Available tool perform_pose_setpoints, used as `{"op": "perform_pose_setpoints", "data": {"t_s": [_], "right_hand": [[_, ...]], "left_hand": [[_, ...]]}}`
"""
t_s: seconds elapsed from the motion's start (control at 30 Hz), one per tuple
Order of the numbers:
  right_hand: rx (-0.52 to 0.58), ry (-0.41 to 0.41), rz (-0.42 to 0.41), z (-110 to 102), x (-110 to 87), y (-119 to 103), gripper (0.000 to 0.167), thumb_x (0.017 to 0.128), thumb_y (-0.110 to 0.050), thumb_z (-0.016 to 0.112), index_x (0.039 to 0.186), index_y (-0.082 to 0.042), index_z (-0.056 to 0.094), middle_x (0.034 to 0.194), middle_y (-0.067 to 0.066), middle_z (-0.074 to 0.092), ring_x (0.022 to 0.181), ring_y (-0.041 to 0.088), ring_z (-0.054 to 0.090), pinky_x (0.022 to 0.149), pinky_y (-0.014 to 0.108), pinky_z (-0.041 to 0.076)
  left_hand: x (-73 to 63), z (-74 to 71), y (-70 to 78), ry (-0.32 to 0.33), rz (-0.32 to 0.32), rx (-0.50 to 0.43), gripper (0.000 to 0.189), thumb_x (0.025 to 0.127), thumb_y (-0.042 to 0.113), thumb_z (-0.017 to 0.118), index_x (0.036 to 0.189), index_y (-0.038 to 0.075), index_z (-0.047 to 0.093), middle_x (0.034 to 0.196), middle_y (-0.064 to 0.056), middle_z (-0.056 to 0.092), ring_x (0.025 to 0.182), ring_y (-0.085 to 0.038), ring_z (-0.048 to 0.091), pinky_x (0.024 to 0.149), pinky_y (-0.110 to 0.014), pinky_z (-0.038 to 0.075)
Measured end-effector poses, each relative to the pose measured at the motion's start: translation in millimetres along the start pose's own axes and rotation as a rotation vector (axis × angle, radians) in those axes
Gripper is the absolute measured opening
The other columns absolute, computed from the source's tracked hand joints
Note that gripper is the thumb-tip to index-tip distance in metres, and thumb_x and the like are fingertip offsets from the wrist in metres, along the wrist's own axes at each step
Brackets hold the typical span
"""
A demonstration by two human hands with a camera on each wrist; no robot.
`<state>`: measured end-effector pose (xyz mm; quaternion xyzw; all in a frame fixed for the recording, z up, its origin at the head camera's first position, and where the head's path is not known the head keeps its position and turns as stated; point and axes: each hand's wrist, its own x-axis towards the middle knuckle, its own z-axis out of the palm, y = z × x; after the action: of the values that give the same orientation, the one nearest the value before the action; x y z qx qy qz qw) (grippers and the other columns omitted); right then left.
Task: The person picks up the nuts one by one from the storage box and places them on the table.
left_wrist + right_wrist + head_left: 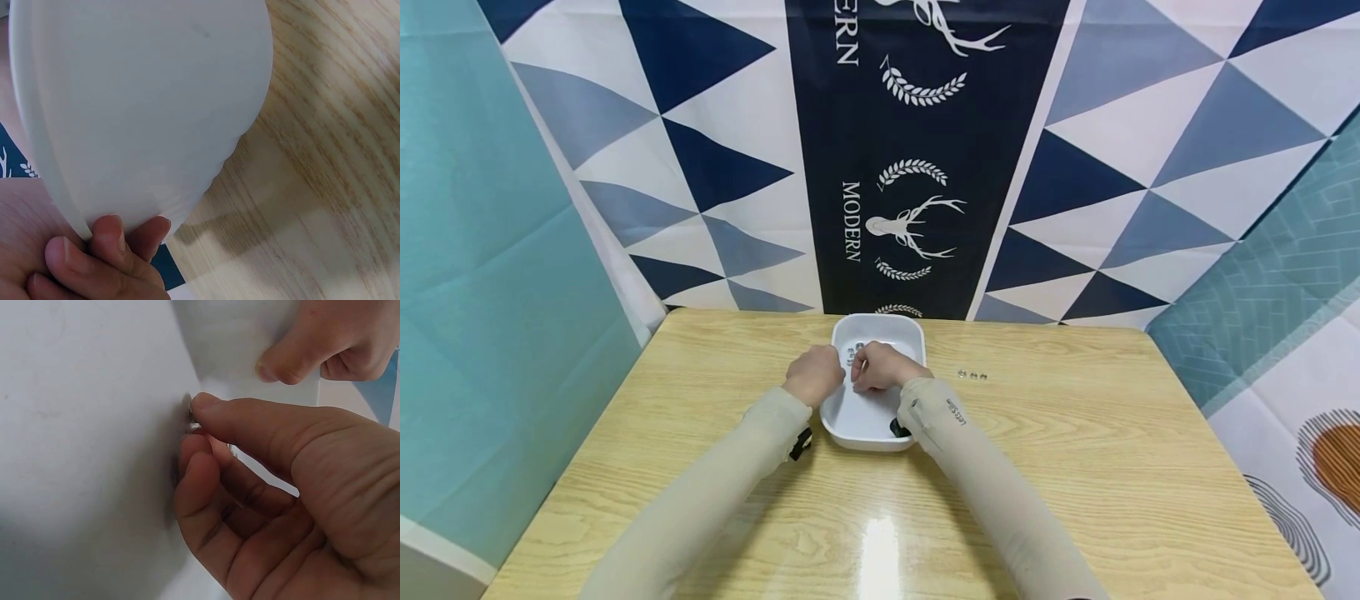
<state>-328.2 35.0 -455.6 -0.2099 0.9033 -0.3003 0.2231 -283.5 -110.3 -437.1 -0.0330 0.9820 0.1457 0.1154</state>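
A white rectangular tub [867,423] with rounded corners stands near the table's far edge. My left hand [814,375] grips its left side: the thumb is at the inner wall in the right wrist view, while curled fingers [109,231] press the outside wall. Inside the tub, my right hand [883,367] pinches a small shiny metal piece [195,429] between thumb and fingertips, close over the bottom. The fingers hide most of this piece. Several similar small metal pieces [851,352] lie in the tub just beyond the right fingertips.
To the right of the tub, three small shiny metal pieces [973,376] lie in a row on the wooden table [1060,450]. A patterned cloth [737,167] hangs right behind the table, with more hangings at both sides.
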Motion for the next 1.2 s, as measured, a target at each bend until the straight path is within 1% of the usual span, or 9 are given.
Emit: {"op": "perform_pose_setpoints", "data": {"t_s": [0.3,0.57,0.7,0.83,0.97,1.07,1.2], "right_hand": [[0.037,-0.014,0.013,0.7,1.2,3.9,0.012,0.086,-0.005,0.081,0.085,-0.008,0.069,0.070,0.000,0.062,0.059,0.010,0.057,0.054,0.020,0.047],[0.050,0.000,0.007,1.6,3.0,8.9,0.010,0.088,-0.007,0.078,0.080,-0.009,0.072,0.068,-0.002,0.061,0.059,0.009,0.055,0.053,0.019,0.045],[0.053,0.014,0.008,2.4,2.9,9.0,0.014,0.089,-0.010,0.076,0.077,-0.010,0.071,0.066,-0.002,0.061,0.058,0.009,0.054,0.053,0.019,0.044],[0.058,0.000,0.003,3.3,2.8,8.7,0.018,0.088,-0.016,0.081,0.075,-0.011,0.068,0.066,-0.003,0.059,0.057,0.009,0.053,0.052,0.019,0.043],[0.046,-0.018,-0.005,3.2,2.3,8.2,0.017,0.085,-0.013,0.083,0.078,-0.011,0.068,0.067,-0.002,0.059,0.056,0.009,0.052,0.051,0.020,0.043],[0.041,-0.019,-0.007,3.2,2.8,8.4,0.016,0.085,-0.010,0.083,0.080,-0.010,0.068,0.068,-0.002,0.060,0.055,0.010,0.052,0.051,0.020,0.043],[0.038,-0.018,-0.015,3.4,4.5,9.7,0.015,0.085,-0.008,0.083,0.081,-0.011,0.068,0.068,-0.003,0.060,0.056,0.009,0.052,0.051,0.020,0.043]], "left_hand": [[-0.8,0.0,1.1,0.000,-0.012,0.003,0.023,0.102,0.019,0.060,0.112,0.001,0.070,0.084,-0.007,0.066,0.066,-0.018,0.064,0.054,-0.029,0.052],[-3.3,-1.1,2.1,0.004,-0.022,-0.006,0.020,0.102,0.018,0.059,0.109,0.002,0.070,0.085,-0.008,0.067,0.066,-0.018,0.064,0.054,-0.030,0.051],[-3.1,-1.0,2.1,-0.007,-0.026,-0.002,0.021,0.102,0.017,0.058,0.109,0.002,0.070,0.084,-0.008,0.067,0.065,-0.017,0.063,0.053,-0.029,0.051],[-0.4,0.5,1.1,-0.024,-0.030,-0.004,0.020,0.101,0.017,0.059,0.109,0.001,0.069,0.083,-0.008,0.066,0.065,-0.017,0.064,0.053,-0.029,0.052],[-1.6,0.5,1.0,-0.021,-0.021,-0.004,0.021,0.101,0.017,0.060,0.109,0.000,0.070,0.081,-0.007,0.066,0.064,-0.017,0.063,0.053,-0.028,0.051],[-2.3,0.4,0.3,-0.003,-0.001,-0.002,0.021,0.102,0.018,0.059,0.107,0.000,0.070,0.080,-0.007,0.065,0.063,-0.017,0.062,0.052,-0.028,0.050],[0.7,2.9,-2.7,0.013,0.017,-0.008,0.020,0.101,0.017,0.060,0.107,0.000,0.069,0.081,-0.008,0.066,0.064,-0.018,0.063,0.052,-0.029,0.050]]}}
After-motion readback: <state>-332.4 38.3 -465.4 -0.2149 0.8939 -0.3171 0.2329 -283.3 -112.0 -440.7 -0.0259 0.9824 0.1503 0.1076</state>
